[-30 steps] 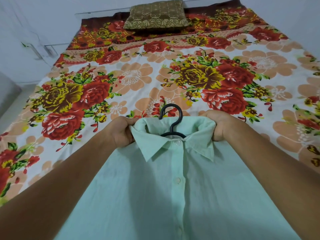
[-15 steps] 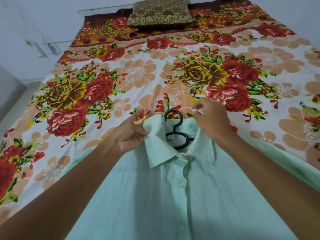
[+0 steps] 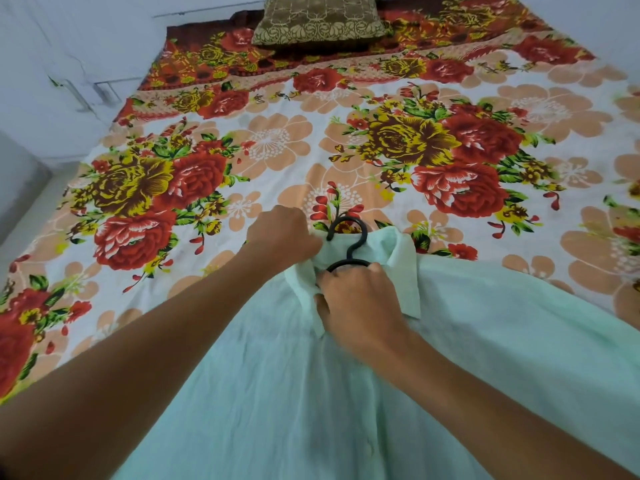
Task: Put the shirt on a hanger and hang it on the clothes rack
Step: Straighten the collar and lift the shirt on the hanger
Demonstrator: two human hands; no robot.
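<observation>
A pale green button-up shirt (image 3: 485, 341) lies spread on the bed, collar pointing away from me. A black hanger (image 3: 349, 237) sits inside it; only its hook and neck show above the collar. My left hand (image 3: 284, 237) grips the left side of the collar beside the hook. My right hand (image 3: 360, 303) is curled over the front of the collar just below the hanger's neck, bunching the fabric. The hanger's shoulders are hidden under the shirt. No clothes rack is in view.
The bed carries a floral sheet (image 3: 277, 143) in red, yellow and peach. A brown patterned pillow (image 3: 318, 22) lies at the far end. White walls border the bed on the left and behind.
My right hand has come from the right collar edge to the middle front of the collar. My left hand has shifted in toward the hook. The collar is now bunched.
</observation>
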